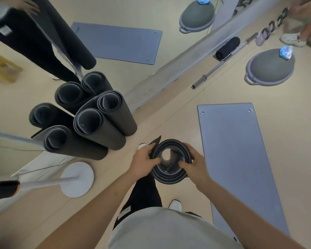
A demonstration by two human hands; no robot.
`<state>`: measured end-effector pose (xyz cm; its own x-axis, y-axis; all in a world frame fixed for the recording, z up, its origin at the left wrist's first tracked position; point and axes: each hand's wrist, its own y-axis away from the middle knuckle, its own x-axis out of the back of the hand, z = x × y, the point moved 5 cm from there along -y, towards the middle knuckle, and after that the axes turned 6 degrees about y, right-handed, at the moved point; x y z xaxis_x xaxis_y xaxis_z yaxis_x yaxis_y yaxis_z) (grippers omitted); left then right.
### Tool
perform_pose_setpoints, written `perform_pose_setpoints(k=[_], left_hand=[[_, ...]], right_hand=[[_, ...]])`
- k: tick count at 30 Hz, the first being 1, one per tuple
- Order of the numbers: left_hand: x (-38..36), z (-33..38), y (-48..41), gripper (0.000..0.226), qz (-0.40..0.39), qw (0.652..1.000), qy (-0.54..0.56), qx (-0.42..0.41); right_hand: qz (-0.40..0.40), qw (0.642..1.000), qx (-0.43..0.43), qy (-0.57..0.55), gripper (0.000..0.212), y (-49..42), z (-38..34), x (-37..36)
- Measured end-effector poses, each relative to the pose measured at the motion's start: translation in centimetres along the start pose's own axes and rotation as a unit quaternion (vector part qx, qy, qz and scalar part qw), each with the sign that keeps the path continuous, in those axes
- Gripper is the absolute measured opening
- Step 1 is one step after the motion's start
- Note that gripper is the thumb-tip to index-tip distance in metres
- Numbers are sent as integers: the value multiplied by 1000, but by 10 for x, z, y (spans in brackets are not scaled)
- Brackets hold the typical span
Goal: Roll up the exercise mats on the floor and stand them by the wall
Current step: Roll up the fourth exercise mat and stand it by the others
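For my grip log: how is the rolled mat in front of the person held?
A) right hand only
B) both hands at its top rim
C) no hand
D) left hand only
B: the left hand and the right hand each grip one side of the top rim of the rolled mat.

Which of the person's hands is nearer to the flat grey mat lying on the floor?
Right. The right hand grips the rolled mat on the side facing the flat grey mat; the left hand holds its far side.
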<state>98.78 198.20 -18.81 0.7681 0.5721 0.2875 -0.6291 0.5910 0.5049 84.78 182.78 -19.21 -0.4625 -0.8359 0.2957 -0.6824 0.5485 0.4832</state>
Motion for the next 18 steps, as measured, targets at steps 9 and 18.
perform_pose_setpoints(k=[9, 18], left_hand=[[100, 23, -193, 41, -31, 999, 12, 26], [170, 13, -379, 71, 7, 997, -40, 59]], right_hand=[[19, 998, -65, 7, 69, -190, -71, -52], [32, 995, -90, -28, 71, -376, -91, -109]])
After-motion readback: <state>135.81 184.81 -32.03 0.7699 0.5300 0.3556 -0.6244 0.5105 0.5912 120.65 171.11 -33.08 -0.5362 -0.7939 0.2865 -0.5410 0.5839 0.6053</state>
